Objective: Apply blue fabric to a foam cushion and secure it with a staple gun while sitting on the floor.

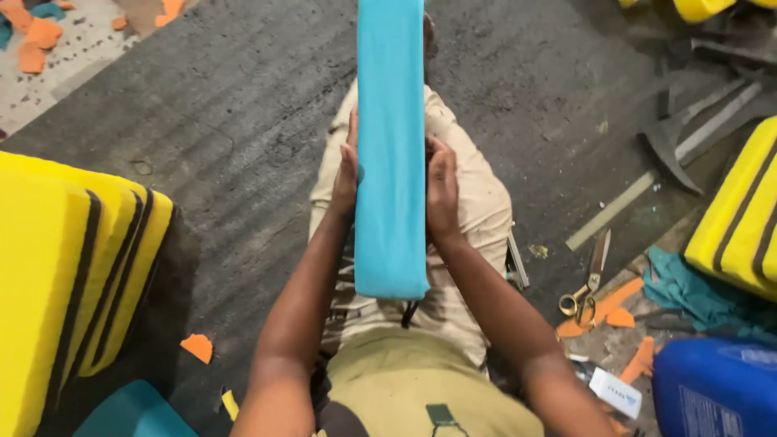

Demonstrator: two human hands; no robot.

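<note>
A seated person presses a long turquoise foam strip (391, 146) between both palms, the strip standing on its narrow edge along the lap and running from just above the waist out past the knees to the top of the frame. The left hand (346, 174) lies flat against the strip's left face, fingers straight and pointing away from the body; the right hand (441, 190) mirrors it on the right face, fingers slightly bent at the top edge. Each grip is flattened and pressed onto the strip rather than curled around it, so the two hands clamp it between them. Both forearms reach forward from the lower corners of the view and narrow toward the strip.

A blue plastic container (716, 388) sits at lower right; its contents cannot be seen.

The strip is evenly coloured, fabric-covered and smooth, with a rounded near end that overhangs the beige trousers (477, 202).

The dark grey floor (227, 121) around the person carries yellow cushions with black stripes (73, 259) at left and another at the right edge, a pair of scissors with gold handles (589, 283) just beside orange foam scraps (603, 311), a crumpled teal cloth (696, 295) and a pale flat ruler (611, 210).
</note>
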